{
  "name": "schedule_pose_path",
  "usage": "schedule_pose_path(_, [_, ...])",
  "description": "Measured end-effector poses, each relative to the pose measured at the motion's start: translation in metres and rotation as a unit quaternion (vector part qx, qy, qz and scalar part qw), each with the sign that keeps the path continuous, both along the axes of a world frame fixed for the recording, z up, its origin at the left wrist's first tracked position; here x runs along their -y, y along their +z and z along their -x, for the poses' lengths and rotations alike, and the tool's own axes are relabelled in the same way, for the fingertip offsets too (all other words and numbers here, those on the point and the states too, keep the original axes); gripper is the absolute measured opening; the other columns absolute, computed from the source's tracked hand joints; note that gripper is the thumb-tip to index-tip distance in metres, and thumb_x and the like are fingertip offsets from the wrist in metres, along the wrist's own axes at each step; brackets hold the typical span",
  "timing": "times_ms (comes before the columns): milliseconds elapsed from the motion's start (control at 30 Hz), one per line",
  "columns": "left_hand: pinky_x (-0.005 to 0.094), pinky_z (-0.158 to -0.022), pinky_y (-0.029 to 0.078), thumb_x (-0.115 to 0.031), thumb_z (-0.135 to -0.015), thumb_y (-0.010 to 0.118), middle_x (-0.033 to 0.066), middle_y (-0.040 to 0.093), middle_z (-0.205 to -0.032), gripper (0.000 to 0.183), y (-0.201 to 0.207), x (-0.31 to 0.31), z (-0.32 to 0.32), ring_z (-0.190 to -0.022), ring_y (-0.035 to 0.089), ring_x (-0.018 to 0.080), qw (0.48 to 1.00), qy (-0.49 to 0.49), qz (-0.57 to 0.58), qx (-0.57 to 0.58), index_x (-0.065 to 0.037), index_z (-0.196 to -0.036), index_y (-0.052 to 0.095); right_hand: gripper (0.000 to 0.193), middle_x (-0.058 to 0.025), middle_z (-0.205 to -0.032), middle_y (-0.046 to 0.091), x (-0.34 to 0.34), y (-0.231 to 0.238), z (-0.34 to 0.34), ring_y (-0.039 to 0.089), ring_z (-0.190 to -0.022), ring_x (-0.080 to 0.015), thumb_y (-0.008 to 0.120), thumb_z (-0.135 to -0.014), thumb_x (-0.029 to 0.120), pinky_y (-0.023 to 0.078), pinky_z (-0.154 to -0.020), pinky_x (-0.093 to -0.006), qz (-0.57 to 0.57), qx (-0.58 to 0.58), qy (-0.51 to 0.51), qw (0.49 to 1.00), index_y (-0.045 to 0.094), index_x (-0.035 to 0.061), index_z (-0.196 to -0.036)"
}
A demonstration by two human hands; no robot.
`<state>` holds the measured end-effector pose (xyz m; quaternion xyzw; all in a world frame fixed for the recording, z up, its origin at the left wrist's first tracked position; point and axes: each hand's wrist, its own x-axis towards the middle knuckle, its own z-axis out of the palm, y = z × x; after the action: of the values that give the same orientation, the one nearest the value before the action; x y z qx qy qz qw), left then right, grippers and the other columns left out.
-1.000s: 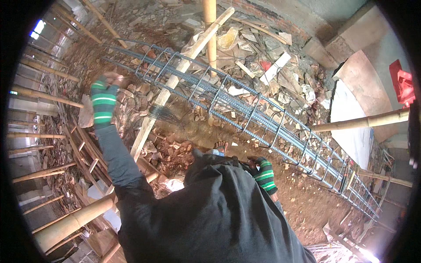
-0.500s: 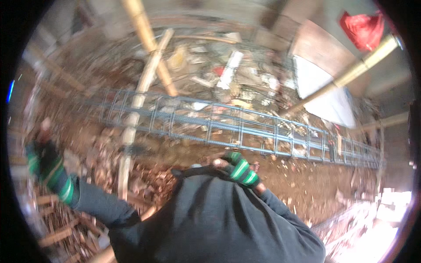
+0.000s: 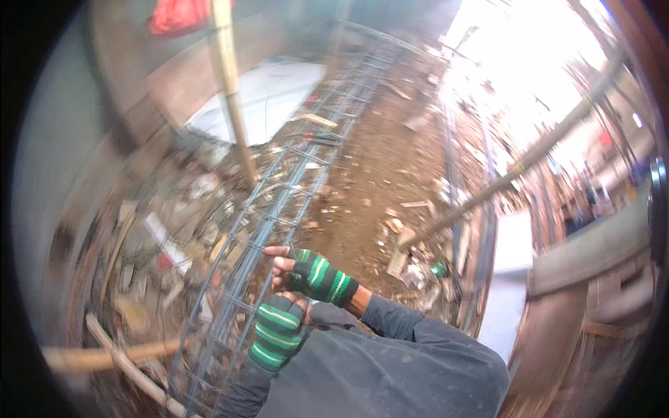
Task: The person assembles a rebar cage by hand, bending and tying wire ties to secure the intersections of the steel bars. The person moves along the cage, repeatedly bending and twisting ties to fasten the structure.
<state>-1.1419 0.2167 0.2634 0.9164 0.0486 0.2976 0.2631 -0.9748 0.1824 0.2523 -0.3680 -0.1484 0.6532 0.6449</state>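
Observation:
Both my hands wear black fingerless gloves with green stripes and are close together in front of my dark shirt. My left hand [image 3: 279, 329] is closed, its fingers curled beside the shirt's lower edge; what it may hold is hidden. Just above it, my right hand [image 3: 311, 273] has its index finger and thumb pointing left, close together, and the other fingers bent in. Anything between them is too small to make out. Past the fingertips lies a long steel rebar cage [image 3: 280, 202], of bars tied with square stirrups. Whether a fingertip touches it I cannot tell.
A bamboo pole [image 3: 228, 76] stands beyond the cage, by a white sheet [image 3: 268, 97]. Another pole [image 3: 516, 167] slants on the right, near more rebar. Wood and rubble [image 3: 167, 244] litter the left. Brown soil [image 3: 369, 181] lies right of the cage. Red cloth [image 3: 178, 15] hangs at the top.
My view has swung to the right, so the cage now runs away from me. My left hand has come from far out on the left to beside my right hand.

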Motion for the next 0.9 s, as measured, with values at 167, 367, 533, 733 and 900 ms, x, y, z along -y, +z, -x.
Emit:
schedule_pose_path(167, [0.0456,-0.063,0.047,-0.017,-0.079,0.081,0.0139,0.056,-0.079,0.021,-0.019,-0.005,-0.037,-0.074,0.059,0.0335,0.968,-0.229,0.032,-0.096,-0.004,-0.084,0.064,0.039,0.0024,-0.083,0.057,0.056,0.0,-0.057,0.054,-0.062,-0.008,0.06,-0.104,0.032,0.048,-0.054,-0.0278,0.049,0.021,-0.412,0.91,0.053,0.0067,-0.133])
schedule_pose_path(367, [0.0431,-0.088,0.052,-0.017,-0.082,0.079,0.022,0.063,-0.116,0.058,-0.016,0.011,-0.084,-0.103,0.064,0.0376,0.96,-0.27,0.074,-0.023,-0.003,-0.134,0.057,0.047,0.0053,-0.069,0.047,0.125,-0.003,-0.096,0.041,-0.055,-0.0031,0.05,-0.106,0.047,0.035,-0.049,-0.0227,-0.009,0.217,-0.631,0.745,0.057,0.0062,-0.129])
schedule_pose_path(533, [0.0401,-0.103,0.049,-0.01,-0.089,0.072,0.018,0.059,-0.136,0.059,-0.016,0.004,-0.107,-0.122,0.061,0.0286,0.898,-0.225,0.377,-0.038,0.001,-0.143,0.051,0.045,-0.0067,-0.084,0.065,0.148,0.01,-0.088,0.058,-0.074,-0.0161,0.041,-0.11,0.039,0.047,-0.069,-0.0327,0.14,0.502,-0.586,0.621,0.067,0.0023,-0.108])
schedule_pose_path(733, [0.0421,-0.097,0.054,-0.023,-0.105,0.053,0.022,0.055,-0.141,0.053,-0.028,-0.008,-0.153,-0.121,0.06,0.0294,0.736,-0.18,0.653,-0.005,-0.002,-0.152,0.041,0.042,-0.0193,-0.08,0.066,0.115,-0.003,-0.043,0.066,-0.077,-0.0328,0.046,-0.107,0.036,0.051,-0.068,-0.0439,0.132,0.64,-0.346,0.674,0.067,0.0006,-0.099])
schedule_pose_path(900, [0.0381,-0.087,0.059,-0.022,-0.108,0.049,0.0175,0.065,-0.128,0.045,-0.033,-0.017,-0.157,-0.102,0.071,0.0261,0.699,-0.16,0.697,0.018,-0.005,-0.149,0.045,0.034,-0.0214,-0.082,0.067,0.1,-0.015,-0.014,0.065,-0.083,-0.0387,0.048,-0.106,0.031,0.05,-0.078,-0.0458,0.153,0.584,-0.263,0.752,0.068,0.0036,-0.1])
